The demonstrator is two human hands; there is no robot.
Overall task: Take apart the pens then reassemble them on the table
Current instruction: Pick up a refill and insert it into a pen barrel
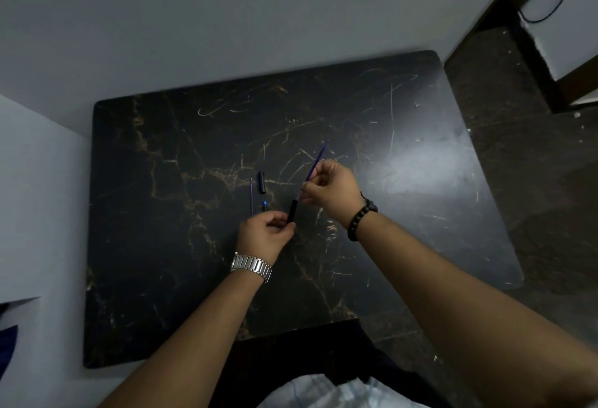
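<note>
My left hand (263, 234) pinches the lower end of a black pen barrel (293, 211), held above the dark marble table (161, 245). My right hand (330, 189) grips a thin blue refill (316, 161) that slants up to the right, its lower tip close to the barrel's top opening. On the table to the left lie a second thin blue refill (251, 195), a black pen cap (261, 182) and a small blue piece (265, 204).
The table stands against a pale wall at the back and left. Dark stone floor lies to the right, with a wooden frame and a black cable at the top right. My lap and white cloth are at the bottom edge.
</note>
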